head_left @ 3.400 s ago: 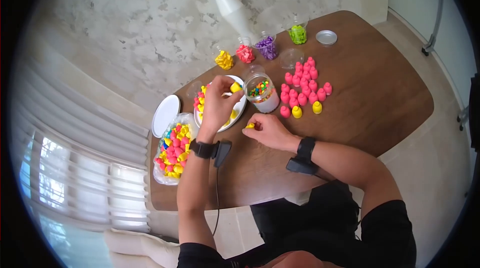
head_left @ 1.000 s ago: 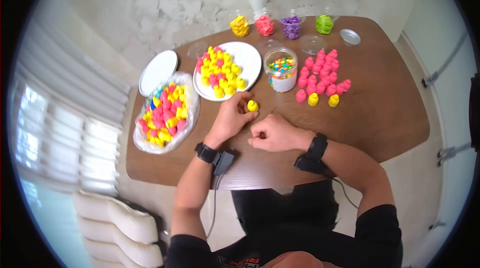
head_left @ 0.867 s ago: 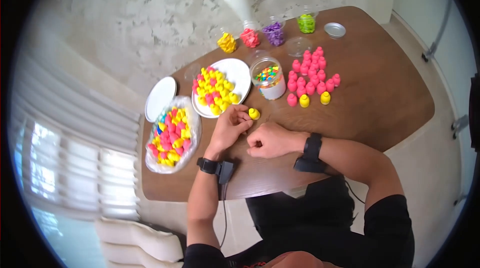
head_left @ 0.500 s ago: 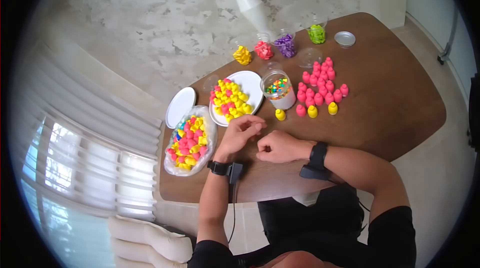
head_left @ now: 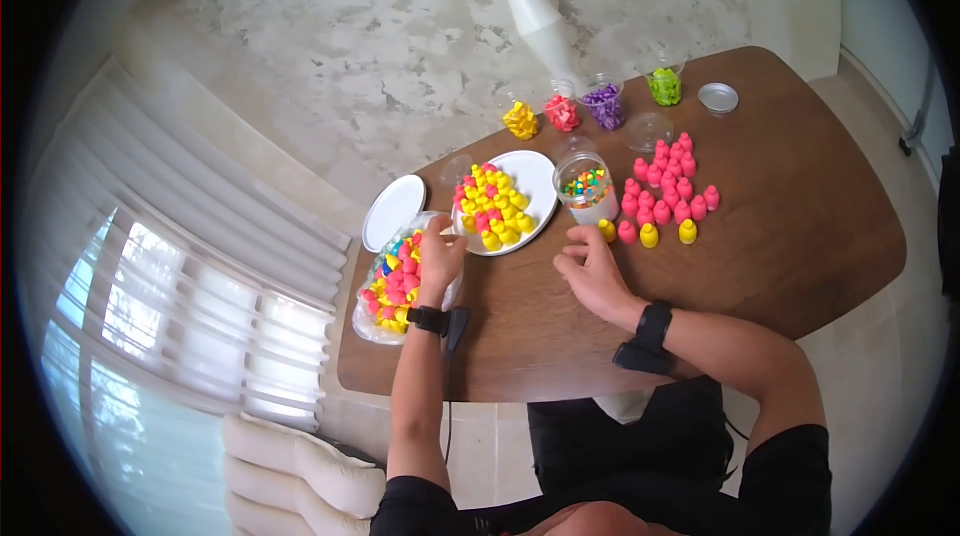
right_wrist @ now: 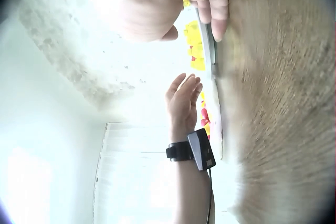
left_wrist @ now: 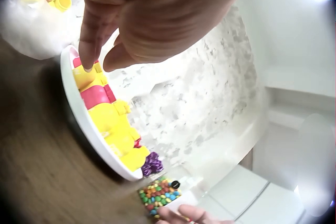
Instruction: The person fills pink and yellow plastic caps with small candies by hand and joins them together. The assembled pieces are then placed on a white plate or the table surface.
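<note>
In the head view my left hand reaches over the bag of pink and yellow knob-topped pieces, beside the white plate. The left wrist view shows its fingers pointing down, thumb apart, nothing between them, overlapping the plate's yellow pieces. My right hand is low over the table in front of the clear jar of coloured candies. Its fingers are loosely extended and hold nothing. Right at its fingertips stands a yellow piece, at the left end of a row.
Several pink pieces stand in rows at right, with yellow ones in front. Cups of yellow, pink, purple and green bits line the back edge. A spare white plate lies left; a round lid lies back right.
Earlier each hand held a yellow piece. One then stood by the left hand and now stands nearer the row. My left hand has moved left to the bag, my right forward towards the jar.
</note>
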Tool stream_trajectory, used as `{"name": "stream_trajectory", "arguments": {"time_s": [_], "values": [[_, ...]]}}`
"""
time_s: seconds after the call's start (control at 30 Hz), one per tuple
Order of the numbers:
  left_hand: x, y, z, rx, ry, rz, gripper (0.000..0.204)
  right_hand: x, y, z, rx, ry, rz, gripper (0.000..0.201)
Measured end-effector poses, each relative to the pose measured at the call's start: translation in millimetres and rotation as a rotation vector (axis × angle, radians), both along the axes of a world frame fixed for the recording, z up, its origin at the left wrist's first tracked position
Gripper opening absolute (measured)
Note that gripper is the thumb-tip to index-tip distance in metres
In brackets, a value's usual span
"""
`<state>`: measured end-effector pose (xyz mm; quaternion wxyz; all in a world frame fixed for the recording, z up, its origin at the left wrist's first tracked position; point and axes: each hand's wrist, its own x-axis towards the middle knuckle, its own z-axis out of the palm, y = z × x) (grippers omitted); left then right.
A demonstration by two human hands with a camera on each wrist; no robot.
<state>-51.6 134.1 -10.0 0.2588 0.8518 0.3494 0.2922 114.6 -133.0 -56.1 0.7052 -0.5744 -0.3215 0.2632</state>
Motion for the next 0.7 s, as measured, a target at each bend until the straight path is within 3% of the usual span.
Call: {"name": "stream_trajectory", "arguments": {"time_s": [0.17, 0.3, 0.5, 0.6, 0.7], "values": [[15, 7, 1, 0.117, 0.193, 0.045, 0.056, 6, 1, -3, 0.028, -0.044, -0.128, 0.052], [23, 15, -7, 0.261, 0.162, 0.021, 0.039, 9, 4, -4, 0.063, -0.009, -0.157, 0.038], [33, 10, 2, 0.266, 0.248, 0.058, 0.033, 32, 8, -6, 0.148, 0.061, -0.169, 0.014], [26, 23, -8, 0.336, 0.192, 0.052, 0.033, 43, 12, -9, 0.221, 0.221, -0.118, 0.01], [18, 28, -3, 0.23, -0.023, 0.126, 0.031, 44, -4, 13, 0.125, 0.304, -0.003, 0.016]]}}
